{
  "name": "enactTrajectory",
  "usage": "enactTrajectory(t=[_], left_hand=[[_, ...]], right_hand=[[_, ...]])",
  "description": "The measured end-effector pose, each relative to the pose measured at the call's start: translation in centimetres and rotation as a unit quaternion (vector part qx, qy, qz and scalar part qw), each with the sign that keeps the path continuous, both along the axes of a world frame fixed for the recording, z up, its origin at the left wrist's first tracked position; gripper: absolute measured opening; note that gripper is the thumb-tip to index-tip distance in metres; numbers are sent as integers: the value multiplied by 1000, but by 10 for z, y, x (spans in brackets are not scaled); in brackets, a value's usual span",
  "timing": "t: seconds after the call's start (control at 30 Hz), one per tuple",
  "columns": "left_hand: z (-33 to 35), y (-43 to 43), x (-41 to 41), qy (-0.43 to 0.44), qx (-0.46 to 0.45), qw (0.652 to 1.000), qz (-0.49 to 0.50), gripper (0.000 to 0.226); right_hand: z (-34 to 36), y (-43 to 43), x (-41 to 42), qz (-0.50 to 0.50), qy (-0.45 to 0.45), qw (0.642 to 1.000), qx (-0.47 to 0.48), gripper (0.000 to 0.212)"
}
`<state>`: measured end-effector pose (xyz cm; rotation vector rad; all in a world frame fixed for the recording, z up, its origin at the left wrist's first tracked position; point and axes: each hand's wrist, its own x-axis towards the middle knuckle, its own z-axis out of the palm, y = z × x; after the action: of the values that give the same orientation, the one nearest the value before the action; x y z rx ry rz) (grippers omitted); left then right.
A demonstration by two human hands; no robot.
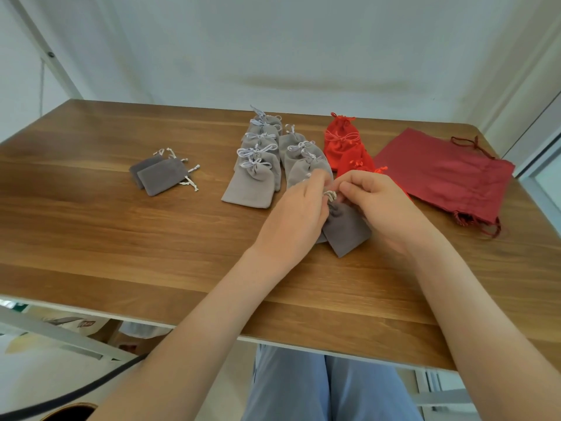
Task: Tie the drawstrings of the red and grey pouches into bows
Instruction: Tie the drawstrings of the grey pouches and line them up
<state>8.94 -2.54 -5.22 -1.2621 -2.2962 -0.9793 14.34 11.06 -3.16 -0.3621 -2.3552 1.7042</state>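
Pouch (346,229), grey, on table (121,238) — left hand (296,214) and right hand (382,205) both curled in, pinching its pale drawstring (330,195).

I am sitting at a wooden table (91,238) against a bare white wall (303,41), with a white metal frame (50,56) beside it. Grey pouches (261,165) and red pouches (340,144) lying sorted are suggesting a plain workroom, though I cannot tell for sure.
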Motion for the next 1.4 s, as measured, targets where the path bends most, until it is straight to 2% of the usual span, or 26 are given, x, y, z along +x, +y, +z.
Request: enactTrajectory(t=[0.1, 0.2, 0.3, 0.53, 0.63, 0.87, 1.07, 1.4], left_hand=[[-5, -2, 0, 17, 36, 999, -12, 17], [-9, -2, -1, 19, 50, 998, -28, 22], [-9, -4, -2, -1, 64, 997, -39, 26], [-9, -5, -4, -30, 101, 994, -36, 23], [-10, -4, -3, -8, 127, 991, -31, 22], [-12, -5, -3, -18, 150, 988, -35, 25], [-11, -6, -3, -40, 151, 987, -40, 25], [-12, -5, -4, -41, 144, 989, -12, 21]], right_hand=[[0, 2, 2, 34, -21, 996, -78, 26], [1, 3, 3, 66, -47, 991, -107, 16], [2, 5, 4, 76, -50, 984, -156, 15], [-2, 6, 2, 95, 8, 973, -210, 15], [-3, 5, 0, 92, 22, 971, -218, 15], [-6, 2, -1, 81, 32, 979, -186, 16], [-5, -3, -2, 50, 81, 991, -94, 11], [-5, -5, -3, 40, 91, 994, -41, 10]])
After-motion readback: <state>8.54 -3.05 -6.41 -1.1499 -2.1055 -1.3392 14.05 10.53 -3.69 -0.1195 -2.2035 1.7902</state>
